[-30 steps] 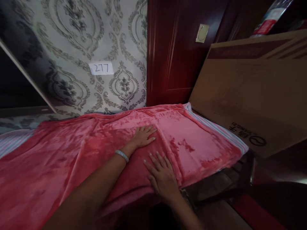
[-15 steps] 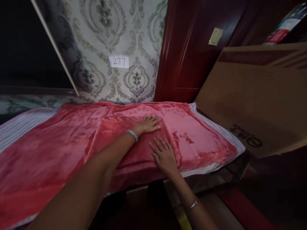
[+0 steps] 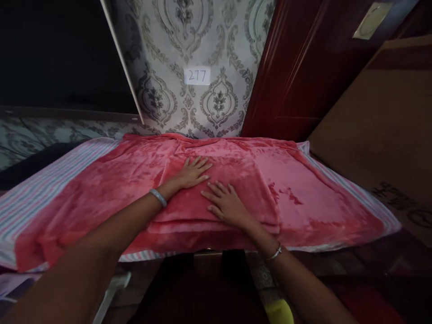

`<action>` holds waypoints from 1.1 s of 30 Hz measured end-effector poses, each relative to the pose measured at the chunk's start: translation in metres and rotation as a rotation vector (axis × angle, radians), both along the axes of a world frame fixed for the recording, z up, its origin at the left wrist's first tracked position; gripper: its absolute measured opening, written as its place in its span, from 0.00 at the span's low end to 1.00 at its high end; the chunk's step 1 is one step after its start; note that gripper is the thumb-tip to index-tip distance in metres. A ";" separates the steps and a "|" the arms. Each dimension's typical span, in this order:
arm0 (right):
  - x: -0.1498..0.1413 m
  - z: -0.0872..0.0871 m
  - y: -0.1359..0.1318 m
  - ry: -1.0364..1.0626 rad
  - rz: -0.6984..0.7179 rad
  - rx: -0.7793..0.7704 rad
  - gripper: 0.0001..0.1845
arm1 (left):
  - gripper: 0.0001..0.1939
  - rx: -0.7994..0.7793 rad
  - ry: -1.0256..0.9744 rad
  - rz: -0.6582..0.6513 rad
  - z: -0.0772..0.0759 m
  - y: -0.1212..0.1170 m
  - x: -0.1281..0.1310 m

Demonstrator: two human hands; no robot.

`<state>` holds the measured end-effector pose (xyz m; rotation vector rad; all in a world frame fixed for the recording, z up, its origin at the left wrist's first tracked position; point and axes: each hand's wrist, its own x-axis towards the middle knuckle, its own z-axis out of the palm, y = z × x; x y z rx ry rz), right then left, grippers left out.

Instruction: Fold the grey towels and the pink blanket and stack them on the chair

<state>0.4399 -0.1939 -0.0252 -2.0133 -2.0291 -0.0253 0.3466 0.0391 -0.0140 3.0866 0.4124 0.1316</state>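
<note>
A folded pink-red plush cloth lies flat in the middle of a larger spread of the same plush fabric. My left hand rests flat on the folded piece near its upper left part, fingers spread. My right hand lies on the same piece, a little nearer to me and to the right, its fingers also apart. Neither hand grips anything. Beneath the plush, a striped white, pink and blue cloth shows along the left, right and front edges.
A brown cardboard box leans at the right beside a dark red door. A dark screen stands at the back left. On the patterned wall is a paper label reading 277. Something yellow sits below the front edge.
My view has swung to the left. My left hand has slid left across the folded cloth, and my right hand has also shifted left on it. Both stay flat.
</note>
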 end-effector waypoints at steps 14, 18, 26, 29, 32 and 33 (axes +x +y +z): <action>-0.007 -0.024 -0.009 -0.081 -0.053 0.017 0.29 | 0.32 0.009 -0.067 0.000 -0.020 -0.004 0.002; -0.003 -0.020 -0.011 -0.041 -0.039 0.005 0.28 | 0.34 -0.092 0.022 0.012 -0.004 -0.007 -0.001; -0.029 0.005 0.007 0.018 0.070 -0.053 0.29 | 0.34 -0.117 -0.025 0.165 0.030 -0.013 -0.058; -0.053 -0.003 0.011 0.000 0.188 -0.024 0.30 | 0.33 -0.066 -0.048 0.237 0.015 -0.016 -0.083; -0.065 -0.017 0.008 -0.020 0.227 0.007 0.32 | 0.32 -0.075 -0.056 0.279 -0.011 -0.018 -0.096; -0.066 -0.022 0.007 -0.024 0.221 0.017 0.33 | 0.31 -0.084 -0.064 0.285 -0.019 -0.018 -0.098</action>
